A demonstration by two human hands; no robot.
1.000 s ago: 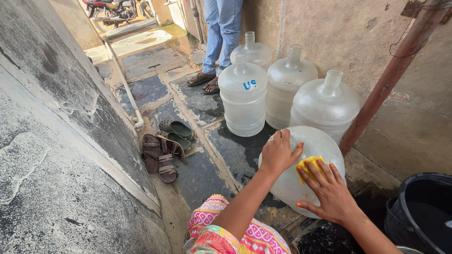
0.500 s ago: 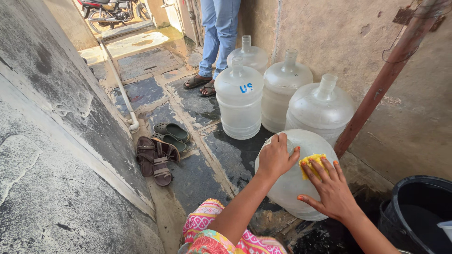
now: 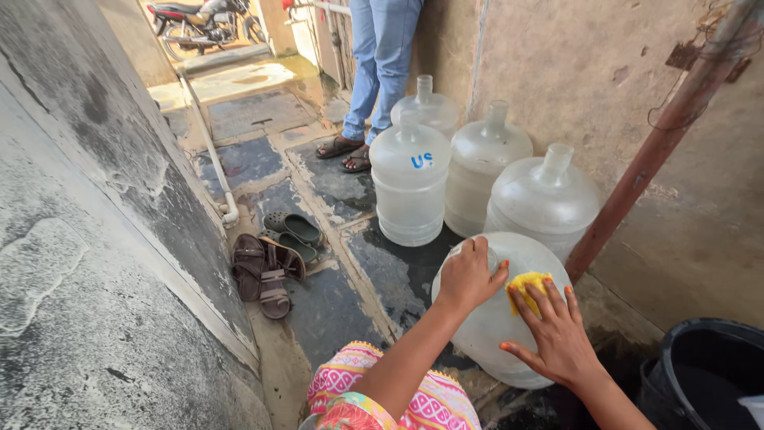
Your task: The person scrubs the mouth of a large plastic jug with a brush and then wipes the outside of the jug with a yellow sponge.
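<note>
Big translucent plastic water jug [image 3: 493, 334] lies tipped on wet stone paving beside a black tub [image 3: 700, 374]. Left hand [image 3: 468, 275] clamps around its neck end; right hand [image 3: 557, 334] presses a yellow sponge [image 3: 528, 285] flat, fingers spread. Looks like mid-scrub; next probably rotating it. Four more jugs [image 3: 410, 187] stand upright behind.

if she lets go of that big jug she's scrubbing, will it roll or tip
Probably somewhat: the big jug is round and leans tilted, steadied only by the left hand at its neck. It looks empty, so likely light. The right hand presses a yellow sponge on it.
</note>
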